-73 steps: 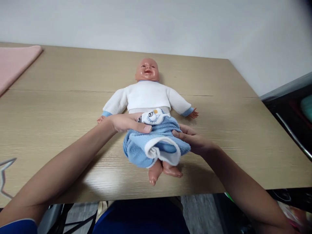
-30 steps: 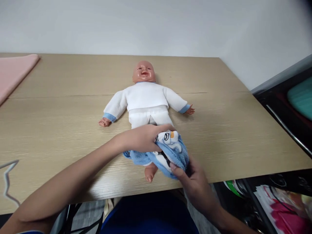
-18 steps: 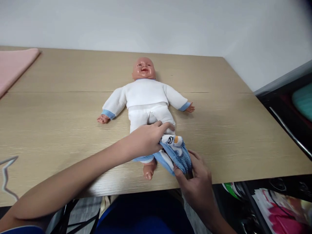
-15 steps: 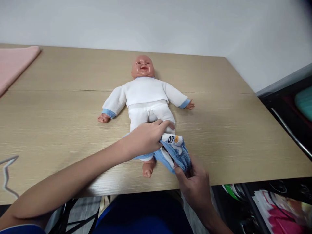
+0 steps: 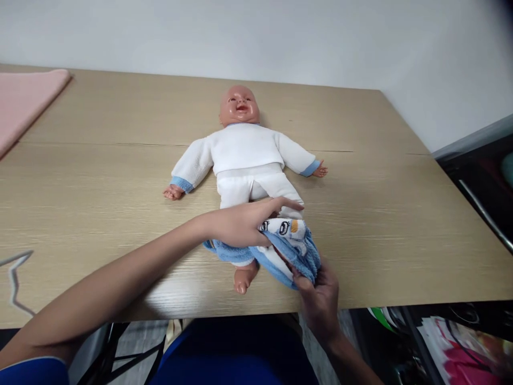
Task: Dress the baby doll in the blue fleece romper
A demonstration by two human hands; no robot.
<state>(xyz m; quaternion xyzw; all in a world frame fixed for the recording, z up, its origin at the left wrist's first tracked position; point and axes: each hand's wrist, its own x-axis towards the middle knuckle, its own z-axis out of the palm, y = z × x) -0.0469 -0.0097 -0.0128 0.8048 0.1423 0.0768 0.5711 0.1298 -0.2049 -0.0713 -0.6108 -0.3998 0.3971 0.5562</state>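
Note:
A baby doll [image 5: 244, 152] in a white top and white under-trousers lies on its back on the wooden table [image 5: 100, 176], head away from me. Small blue fleece trousers [image 5: 294, 251] with a cartoon patch are bunched low around its legs near the front edge. My left hand [image 5: 240, 224] lies over the doll's thighs, fingers stretched, its thumb pinching the trousers' waistband. My right hand [image 5: 318, 291] grips the lower end of the blue trousers at the table's edge. One bare foot [image 5: 242, 280] sticks out below the fabric.
A folded pink cloth [image 5: 24, 101] lies at the table's far left. A dark shelf or cart [image 5: 481, 176] stands to the right of the table, with colourful items [image 5: 452, 342] on the floor below. My blue-clad lap [image 5: 232, 353] is under the front edge.
The blue trousers have slid from the doll's waist down to its lower legs, baring the white under-trousers. My right hand moved down to the table's edge with the fabric; my left followed.

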